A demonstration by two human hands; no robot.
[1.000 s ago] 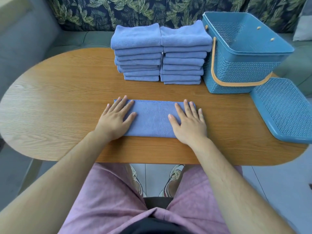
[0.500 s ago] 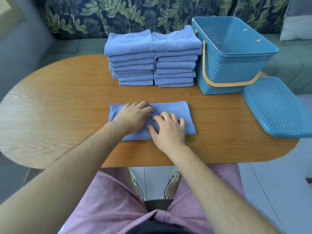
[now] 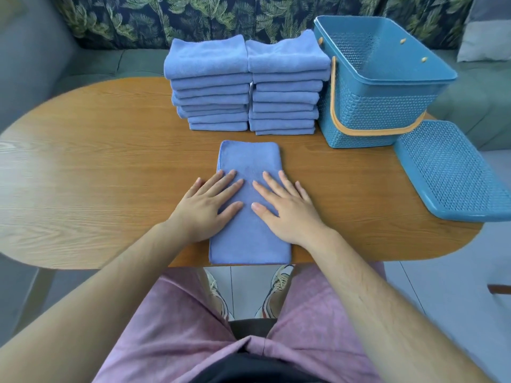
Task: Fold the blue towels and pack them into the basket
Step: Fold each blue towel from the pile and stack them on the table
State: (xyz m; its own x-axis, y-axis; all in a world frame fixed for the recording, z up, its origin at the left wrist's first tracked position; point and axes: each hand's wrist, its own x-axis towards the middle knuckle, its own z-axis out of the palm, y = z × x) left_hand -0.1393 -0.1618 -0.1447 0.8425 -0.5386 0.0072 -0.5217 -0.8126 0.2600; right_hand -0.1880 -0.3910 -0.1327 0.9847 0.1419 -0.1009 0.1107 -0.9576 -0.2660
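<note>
- Left hand [image 3: 206, 207] and right hand [image 3: 284, 208] lay flat, fingers straight and spread, pressing the folded blue towel [image 3: 250, 239].
- Towel sat lengthwise at table [image 3: 110, 172] near edge.
- Two folded towel stacks [image 3: 246, 87] stood far.
- Basket [image 3: 378, 87] right of stacks, lid [image 3: 453, 172] beside it.

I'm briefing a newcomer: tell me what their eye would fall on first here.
The left hand and right hand press flat on a folded towel at the near edge of the table. Behind it stand two towel stacks, side by side. To their right sits the basket, no towels visible inside, its lid lying beside it.
</note>
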